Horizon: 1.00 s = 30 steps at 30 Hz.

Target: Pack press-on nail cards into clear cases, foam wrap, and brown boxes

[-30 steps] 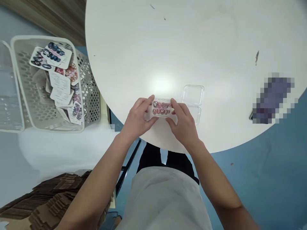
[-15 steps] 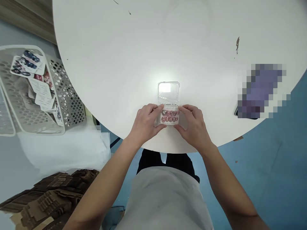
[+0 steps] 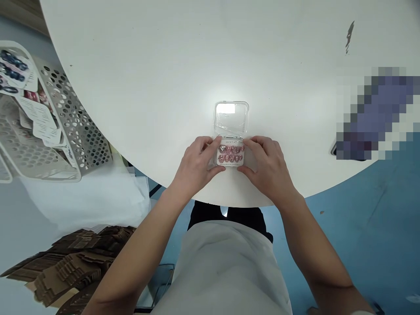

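"Where was the card?"

"At the near side of the counter, over the lower half of the clear case. The lid lay open on the far side. I couldn't tell whether the card sat fully down in the case."

"What was on it?"

"Two rows of pink, shiny nails, one above the other, with small print along the edges."

"And the hands?"

"One at each end. The left hand had its fingers at the card's far left corner and its thumb by the near one. The right hand mirrored it on the other side. Both held the card by its ends, the fingers parted just enough to span it."

"Anything else about?"

"A white basket with round holes stood beyond the counter's left edge, with loose cards piled inside, some showing dark blue nails, others printed text. Below it was a white sheet, and nearer the person, a heap of brown cardboard."

"And to the right?"

"A purple item, blurred out, on the counter, well apart from the case. Past the edge showed the blue floor."
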Tool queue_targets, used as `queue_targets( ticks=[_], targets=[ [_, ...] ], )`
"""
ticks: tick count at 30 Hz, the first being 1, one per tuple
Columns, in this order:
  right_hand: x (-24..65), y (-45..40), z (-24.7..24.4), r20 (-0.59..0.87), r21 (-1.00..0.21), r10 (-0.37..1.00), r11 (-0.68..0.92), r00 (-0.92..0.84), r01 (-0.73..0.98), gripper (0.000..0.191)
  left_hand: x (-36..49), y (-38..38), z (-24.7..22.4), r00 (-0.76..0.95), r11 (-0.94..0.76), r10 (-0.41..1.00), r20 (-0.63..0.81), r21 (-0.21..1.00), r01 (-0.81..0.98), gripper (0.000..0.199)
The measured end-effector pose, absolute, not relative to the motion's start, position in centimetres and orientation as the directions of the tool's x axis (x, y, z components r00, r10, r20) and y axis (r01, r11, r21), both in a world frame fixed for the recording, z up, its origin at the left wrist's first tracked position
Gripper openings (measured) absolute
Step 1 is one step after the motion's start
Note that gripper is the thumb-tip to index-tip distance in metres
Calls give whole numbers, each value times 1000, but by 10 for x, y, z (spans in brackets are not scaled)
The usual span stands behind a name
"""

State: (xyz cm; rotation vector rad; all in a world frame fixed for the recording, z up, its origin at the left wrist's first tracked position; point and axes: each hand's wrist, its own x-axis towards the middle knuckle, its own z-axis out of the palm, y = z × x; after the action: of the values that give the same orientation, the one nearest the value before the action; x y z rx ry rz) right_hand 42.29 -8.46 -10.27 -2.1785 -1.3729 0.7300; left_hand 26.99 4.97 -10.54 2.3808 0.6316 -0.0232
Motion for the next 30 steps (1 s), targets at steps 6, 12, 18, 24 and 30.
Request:
queue_targets(
  ticks=[6,12,18,24,30],
  targets=[
    [422,-84,-103,-200,-613,908,-408,367,677,49,270,50,-105,884,-649,430,-181,619,442,73],
    [419,-85,-104,-207,-604,900,-427,384,673,52,270,50,-106,887,-647,426,-178,625,437,72],
    [416,-85,-100,-207,-598,894,-437,397,672,53,271,48,-101,852,-580,472,-226,648,494,80],
    [412,-88,-97,-210,-597,881,-459,424,658,59,271,51,-93,743,-413,588,-321,670,617,68],
    [401,-86,-96,-292,-679,818,-542,495,496,64,271,49,-96,726,-301,582,-368,731,612,50]
  ],
)
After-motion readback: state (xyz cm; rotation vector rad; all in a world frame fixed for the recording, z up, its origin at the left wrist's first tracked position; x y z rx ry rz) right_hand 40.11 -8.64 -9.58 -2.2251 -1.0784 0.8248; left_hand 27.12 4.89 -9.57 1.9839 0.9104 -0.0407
